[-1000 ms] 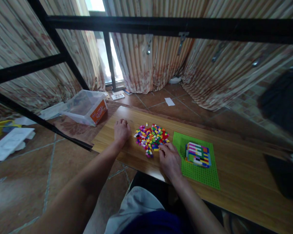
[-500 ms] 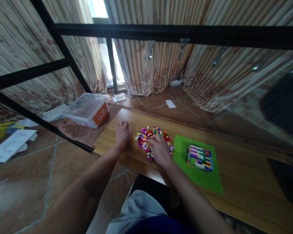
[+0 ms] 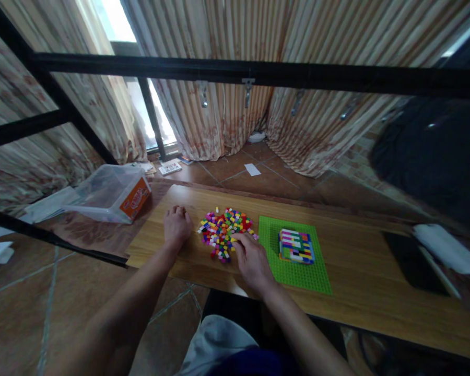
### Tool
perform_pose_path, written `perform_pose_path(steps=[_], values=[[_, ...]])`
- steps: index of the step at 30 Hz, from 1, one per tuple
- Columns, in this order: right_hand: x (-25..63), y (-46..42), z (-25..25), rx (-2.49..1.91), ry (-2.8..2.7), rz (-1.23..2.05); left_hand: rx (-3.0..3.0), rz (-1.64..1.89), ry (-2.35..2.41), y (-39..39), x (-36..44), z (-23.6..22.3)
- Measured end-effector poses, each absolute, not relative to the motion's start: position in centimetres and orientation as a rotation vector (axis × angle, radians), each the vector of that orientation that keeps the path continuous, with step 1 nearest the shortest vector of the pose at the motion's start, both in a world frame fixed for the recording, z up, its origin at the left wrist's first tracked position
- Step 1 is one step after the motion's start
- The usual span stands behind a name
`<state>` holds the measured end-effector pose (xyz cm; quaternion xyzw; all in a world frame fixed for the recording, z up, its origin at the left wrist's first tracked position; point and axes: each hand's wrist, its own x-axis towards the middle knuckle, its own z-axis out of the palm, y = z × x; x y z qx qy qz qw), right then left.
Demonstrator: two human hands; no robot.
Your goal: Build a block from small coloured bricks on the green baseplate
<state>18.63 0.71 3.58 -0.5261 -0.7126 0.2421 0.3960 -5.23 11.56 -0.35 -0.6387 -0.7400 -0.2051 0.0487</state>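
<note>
A loose pile of small multicoloured toy bricks [image 3: 223,230] lies on the wooden table. My right hand [image 3: 254,261] is at the pile's right edge, thumb and fingers pinched together, with what looks like a small yellow brick at the tips. To the left of the pile my left hand [image 3: 177,226] rests on the tabletop, its fingers curled in; whatever they may hold is hidden. A green baseplate [image 3: 268,235] lies right of the pile. On it stands a low block built of striped coloured bricks [image 3: 296,245].
The wooden table [image 3: 360,277] carries a dark flat object [image 3: 411,261] and a white item [image 3: 452,248] at its right. A clear plastic bin [image 3: 109,193] stands on the floor at left. Black metal bars [image 3: 172,68] cross in front of the curtains.
My right hand has drawn back from over the pile to its right edge, fingers now pinched. My left hand stays on the table. The view has swung to the right.
</note>
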Motion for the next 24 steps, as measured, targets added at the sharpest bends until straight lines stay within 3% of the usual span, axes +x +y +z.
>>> perform_pose_path(steps=[8, 15, 24], values=[[26.5, -6.5, 2.4, -1.522, -1.292, 0.758, -1.960, -0.623, -2.255, 11.8, -5.5, -0.3], [34.2, -7.2, 0.9, -1.625, -0.842, 0.716, -1.978, -0.563, -2.282, 11.9, -5.5, 0.2], [34.3, -5.0, 0.9, -1.610, -0.907, 0.653, -1.963, -0.598, -2.340, 11.8, -5.3, 0.6]])
